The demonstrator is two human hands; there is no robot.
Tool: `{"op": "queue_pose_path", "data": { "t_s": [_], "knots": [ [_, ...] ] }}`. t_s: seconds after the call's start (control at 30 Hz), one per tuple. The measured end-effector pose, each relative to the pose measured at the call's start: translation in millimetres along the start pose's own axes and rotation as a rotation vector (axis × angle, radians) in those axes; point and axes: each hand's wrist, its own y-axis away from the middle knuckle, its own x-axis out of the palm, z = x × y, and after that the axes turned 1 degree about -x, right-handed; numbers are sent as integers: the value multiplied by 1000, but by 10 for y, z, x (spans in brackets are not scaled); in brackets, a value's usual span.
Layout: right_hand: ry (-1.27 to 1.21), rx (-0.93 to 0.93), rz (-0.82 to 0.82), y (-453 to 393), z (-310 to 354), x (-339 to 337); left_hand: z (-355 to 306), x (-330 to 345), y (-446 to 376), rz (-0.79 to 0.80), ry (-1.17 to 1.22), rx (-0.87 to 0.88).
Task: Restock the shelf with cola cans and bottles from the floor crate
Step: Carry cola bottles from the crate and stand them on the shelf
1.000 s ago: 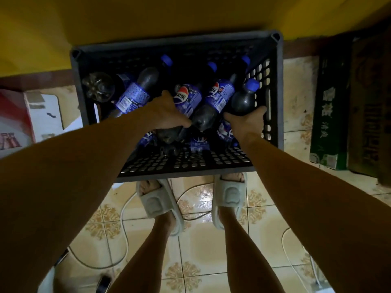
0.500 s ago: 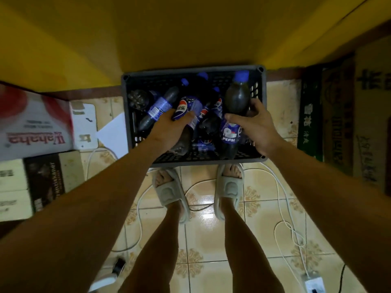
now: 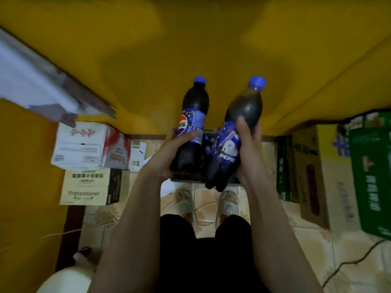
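yellow wall [image 3: 148, 49], patterned tile floor [image 3: 317, 250], stacked cartons [image 3: 91, 163] both sides, dim light

dark cola bottles [image 3: 193, 132] with blue caps, yellow wall [image 3: 148, 49], green boxes [image 3: 370, 176]

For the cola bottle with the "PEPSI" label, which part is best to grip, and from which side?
Grip the PEPSI bottle around its labelled middle, from its right side, as the right hand does now. The body narrows there, so fingers wrap well, and the other cola bottle, held by the left hand, blocks its left side. The blue cap stays free.
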Motion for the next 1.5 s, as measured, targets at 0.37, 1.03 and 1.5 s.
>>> {"op": "queue_pose_path", "data": {
  "t_s": [0.37,1.03,1.5],
  "knots": [
    [31,140,414,656,1541,1201,-1196,211,1111,61,74,266],
    [-224,187,421,898,1514,1796,-1578,-222,1529,140,349,450],
    [90,91,837,880,1617,1712,-1303,-46,2169,-127,373,748]
  ]
}}
